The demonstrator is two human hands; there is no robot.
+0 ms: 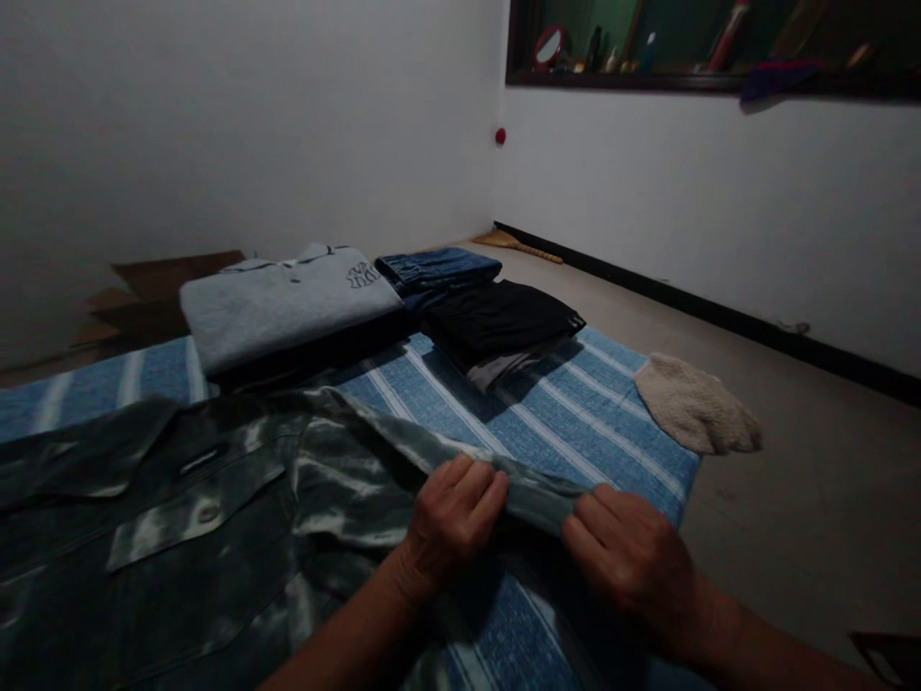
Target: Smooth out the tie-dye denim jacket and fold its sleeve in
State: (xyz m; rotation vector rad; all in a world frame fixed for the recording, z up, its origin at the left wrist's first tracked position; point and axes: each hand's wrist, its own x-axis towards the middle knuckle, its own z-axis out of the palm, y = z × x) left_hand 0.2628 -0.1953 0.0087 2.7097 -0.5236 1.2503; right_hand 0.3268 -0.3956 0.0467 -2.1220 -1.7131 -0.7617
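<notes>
A dark green denim jacket (208,557) with pale mottled patches lies spread over the lower left, its collar, buttoned chest pocket and one sleeve in sight. That sleeve stretches right, pulled fairly straight between my two hands. My left hand (457,513) is closed around the middle of the sleeve. Near the cuff end, my right hand (625,557) grips it with the fingers curled over the cloth. The far tip of the sleeve is hidden under the right hand. Beneath the jacket is a blue and white striped cloth (619,422).
Behind the jacket sit a folded grey shirt (288,307), folded jeans (438,269) and folded black clothes (504,321). A beige knitted glove (695,403) hangs over the right edge. Cardboard (158,288) stands at the left wall; a broom (522,245) lies in the corner.
</notes>
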